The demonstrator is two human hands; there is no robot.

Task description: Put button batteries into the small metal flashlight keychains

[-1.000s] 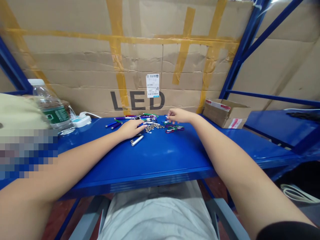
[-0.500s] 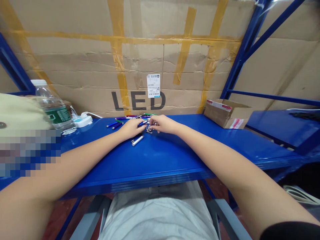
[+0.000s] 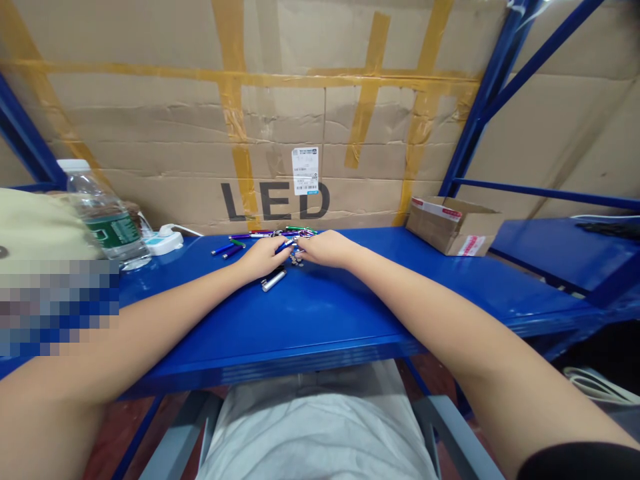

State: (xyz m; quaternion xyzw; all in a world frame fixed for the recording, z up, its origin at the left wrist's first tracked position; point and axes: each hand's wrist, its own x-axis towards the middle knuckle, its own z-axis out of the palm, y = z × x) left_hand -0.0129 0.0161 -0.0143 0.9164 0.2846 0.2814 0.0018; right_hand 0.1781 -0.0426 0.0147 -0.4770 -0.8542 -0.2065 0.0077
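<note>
Both my hands meet over a heap of small parts at the back of the blue shelf. My left hand is curled, its fingertips pinching a small blue tube. My right hand lies knuckles-up, fingers bent down onto a pile of small round metal pieces; what it holds is hidden. A silver tube lies just in front of my left hand. Several coloured tubes and clips lie behind the hands.
A water bottle and a white power strip stand at the left. A small open cardboard box sits at the right. A large taped carton marked LED walls off the back. Loose blue tubes lie left of my hands.
My right hand came left from the coloured clips to the pile of metal pieces and now touches my left hand's fingertips. My left hand stayed in place.
</note>
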